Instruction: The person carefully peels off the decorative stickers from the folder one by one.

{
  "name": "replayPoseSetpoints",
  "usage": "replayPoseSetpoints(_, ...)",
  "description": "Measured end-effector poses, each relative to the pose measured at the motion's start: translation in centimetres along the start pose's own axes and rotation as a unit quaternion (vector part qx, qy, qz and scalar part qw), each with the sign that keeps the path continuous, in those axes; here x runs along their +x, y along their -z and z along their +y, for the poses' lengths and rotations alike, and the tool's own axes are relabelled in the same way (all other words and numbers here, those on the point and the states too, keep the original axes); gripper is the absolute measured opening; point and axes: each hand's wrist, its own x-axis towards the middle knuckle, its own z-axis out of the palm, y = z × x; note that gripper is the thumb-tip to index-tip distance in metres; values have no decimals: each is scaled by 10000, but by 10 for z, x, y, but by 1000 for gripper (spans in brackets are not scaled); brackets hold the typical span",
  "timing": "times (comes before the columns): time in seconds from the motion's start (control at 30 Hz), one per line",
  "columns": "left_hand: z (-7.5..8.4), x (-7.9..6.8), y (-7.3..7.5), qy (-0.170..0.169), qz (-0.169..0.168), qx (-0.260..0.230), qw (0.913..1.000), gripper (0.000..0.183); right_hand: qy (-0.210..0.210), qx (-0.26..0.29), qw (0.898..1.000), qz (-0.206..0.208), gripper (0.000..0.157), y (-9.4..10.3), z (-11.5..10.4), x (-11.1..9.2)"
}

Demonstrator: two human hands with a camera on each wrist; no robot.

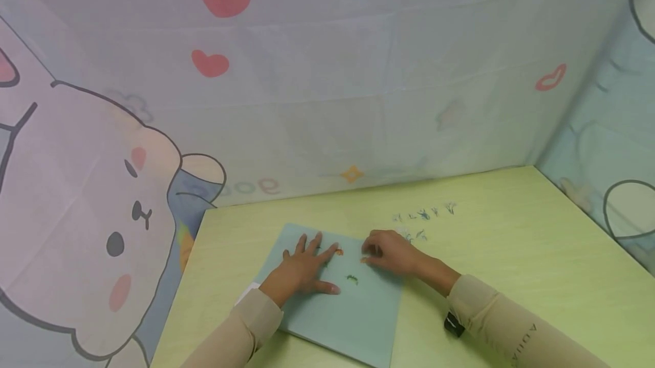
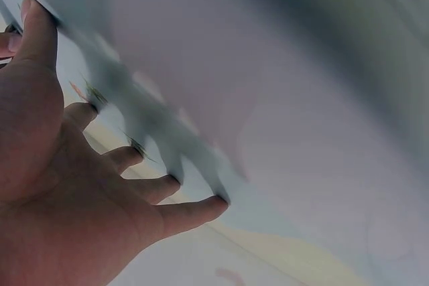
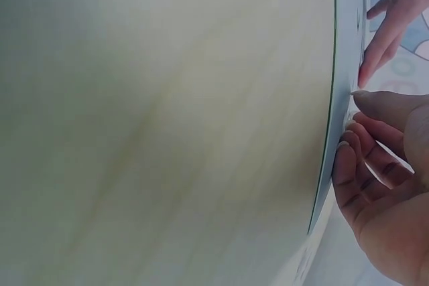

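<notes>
1. The pale blue board (image 1: 353, 322) lies flat on the yellow-green table (image 1: 491, 231), bearing several small cutouts.
2. The left hand (image 1: 302, 271) rests on the board with its fingers spread wide, fingertips touching the surface.
3. Near its index fingertip lies an orange-red cutout (image 1: 340, 252); a green cutout (image 1: 352, 280) sits between the two hands, a little nearer the wearer.
4. The right hand (image 1: 393, 252) is at the board's upper right part, fingers bent; its thumb tip meets an orange cutout (image 1: 364, 260), though whether it pinches that piece I cannot tell.
5. Beyond the right hand, small bluish cutouts (image 1: 423, 214) lie on the table.
6. A black object (image 1: 453, 325) lies beside the right sleeve (image 1: 491, 305).
</notes>
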Motion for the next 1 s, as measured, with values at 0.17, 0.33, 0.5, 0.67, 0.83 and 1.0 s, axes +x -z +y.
replayPoseSetpoints(0.17,0,-1,0,-15,-9,-18,10000,103,-9,79,10000,16,9,0,2,0)
replayPoseSetpoints(0.33,0,-1,0,-23,-19,14,10000,103,1,53,10000,50,11,-1,3,-1)
replayPoseSetpoints(0.5,0,-2,1,-23,-17,-11,10000,103,50,9,9999,95,16,-1,3,-2)
replayPoseSetpoints(0.67,-1,-1,-1,-24,31,-36,10000,103,-2,-10,10000,37,10,-1,2,-2)
replayPoseSetpoints(0.83,-1,-3,-3,-29,71,-11,10000,103,-95,-40,9998,151,12,-2,-2,-2)
replayPoseSetpoints(1.0,0,-2,-3,-29,91,-18,10000,103,-304,-100,9993,210,14,-4,-5,1)
